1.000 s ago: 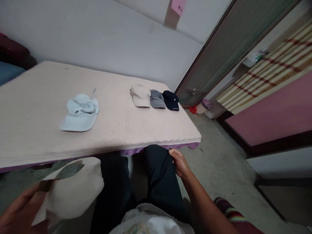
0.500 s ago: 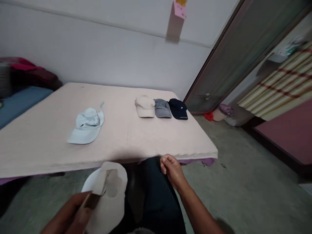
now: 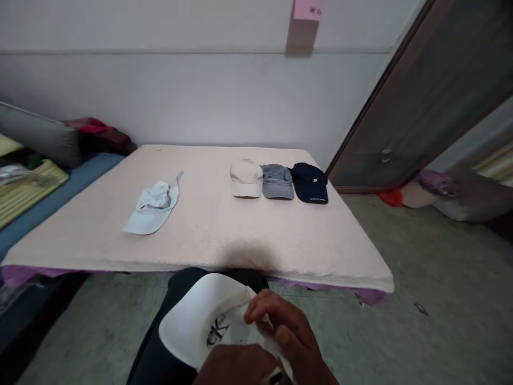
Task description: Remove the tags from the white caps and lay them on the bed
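Low in the view, over my dark trousers [image 3: 156, 353], I hold a white cap [image 3: 196, 321] with a black logo on it. My right hand [image 3: 282, 331] comes in from the right and pinches the cap's crown with bent fingers. Just below it, at the frame's bottom edge, my left hand [image 3: 236, 368] grips the cap too, though its fingers are mostly hidden. Ahead stands a table with a cream cover [image 3: 240, 235]. On it lie a pale blue cap [image 3: 150, 209] at the left and a row of a beige cap [image 3: 245, 179], a grey cap [image 3: 277, 183] and a navy cap [image 3: 310, 184].
A bed with a blue sheet [image 3: 60, 187], pillows and folded clothes lies at the left. A dark door [image 3: 420, 107] stands at the right, with bags [image 3: 436, 184] on the concrete floor beside it. A pink note [image 3: 308, 9] hangs on the white wall.
My view has swung left and up. My left hand brought the white cap from the lower left to the centre. My right hand left my knee and took hold of the cap.
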A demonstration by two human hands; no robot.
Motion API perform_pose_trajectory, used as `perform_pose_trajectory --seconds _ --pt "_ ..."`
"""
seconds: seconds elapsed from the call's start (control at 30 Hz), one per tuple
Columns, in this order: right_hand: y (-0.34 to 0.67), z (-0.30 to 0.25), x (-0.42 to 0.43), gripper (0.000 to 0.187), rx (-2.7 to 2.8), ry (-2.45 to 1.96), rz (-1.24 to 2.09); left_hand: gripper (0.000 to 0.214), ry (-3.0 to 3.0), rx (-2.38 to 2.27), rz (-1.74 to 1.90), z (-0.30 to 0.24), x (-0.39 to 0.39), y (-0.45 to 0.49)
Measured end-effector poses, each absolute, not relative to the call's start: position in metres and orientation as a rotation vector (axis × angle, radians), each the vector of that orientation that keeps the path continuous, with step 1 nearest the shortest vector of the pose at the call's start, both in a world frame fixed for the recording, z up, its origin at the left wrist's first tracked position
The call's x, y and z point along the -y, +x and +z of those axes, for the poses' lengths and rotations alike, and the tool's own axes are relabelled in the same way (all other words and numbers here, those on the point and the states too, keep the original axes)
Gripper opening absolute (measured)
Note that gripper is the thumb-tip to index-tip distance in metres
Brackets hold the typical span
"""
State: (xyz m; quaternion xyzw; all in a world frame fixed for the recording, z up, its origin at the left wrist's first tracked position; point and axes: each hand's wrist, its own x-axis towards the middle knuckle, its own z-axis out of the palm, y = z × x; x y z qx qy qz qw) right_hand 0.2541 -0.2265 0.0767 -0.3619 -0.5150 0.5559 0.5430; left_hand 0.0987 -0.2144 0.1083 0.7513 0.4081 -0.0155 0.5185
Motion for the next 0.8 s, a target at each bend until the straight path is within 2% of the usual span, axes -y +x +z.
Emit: perform_pose_trajectory --seconds 0.2,0.37,0.53,0.8 --pt "0.282 0.088 0.258 0.038 1.135 -0.867 1.373 0.035 1.690 -0.812 0.305 0.131 0.220 0.109" --pt "0.296 0.101 0.276 0.028 1.241 -0.907 1.336 0.011 1.606 -0.623 0.273 0.165 0.218 0.114" --pt "0.286 0.113 0.271 0.015 1.400 -0.896 1.212 0.016 1.596 -0.618 0.169 0.189 0.215 0.096" --pt "0.245 0.110 0.276 0.016 1.481 -1.105 0.967 0.015 1.577 -0.654 0.312 0.169 0.220 0.064"
